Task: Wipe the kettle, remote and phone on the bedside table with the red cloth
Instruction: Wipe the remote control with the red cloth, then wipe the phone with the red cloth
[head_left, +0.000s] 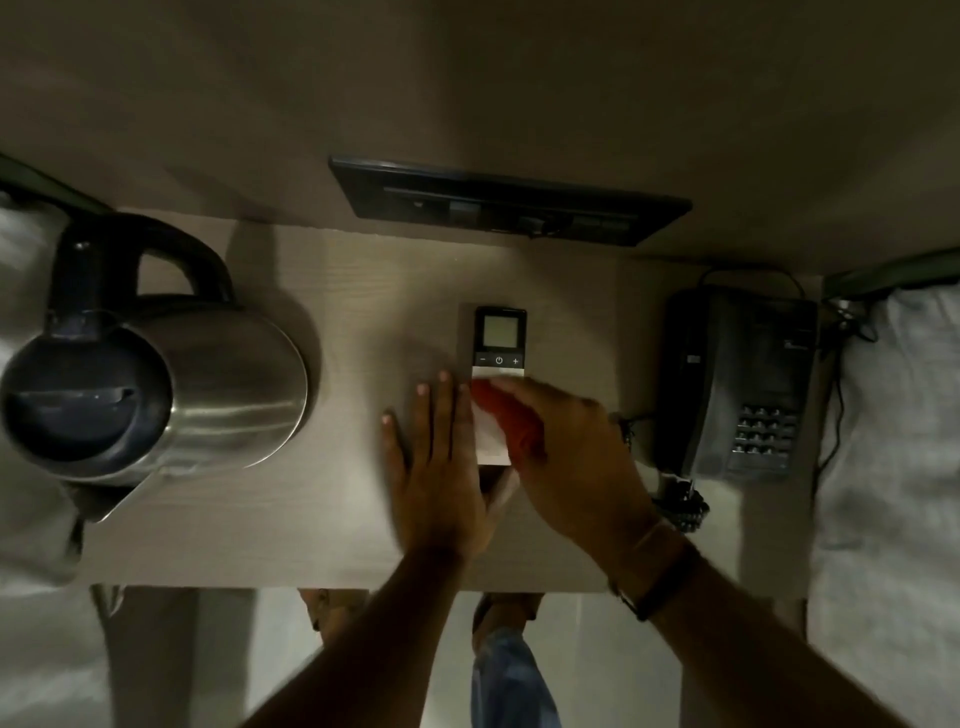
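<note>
A slim remote with a small screen lies in the middle of the wooden bedside table. My right hand presses the red cloth onto the remote's lower half. My left hand lies flat on the table, fingers spread, touching the remote's left side. A steel kettle with a black lid and handle stands at the left. A black desk phone with a keypad sits at the right.
A dark switch panel is set in the wall behind the table. White bedding lies on the right and more on the left. The phone's cords trail near the table's right front. My feet show below the table edge.
</note>
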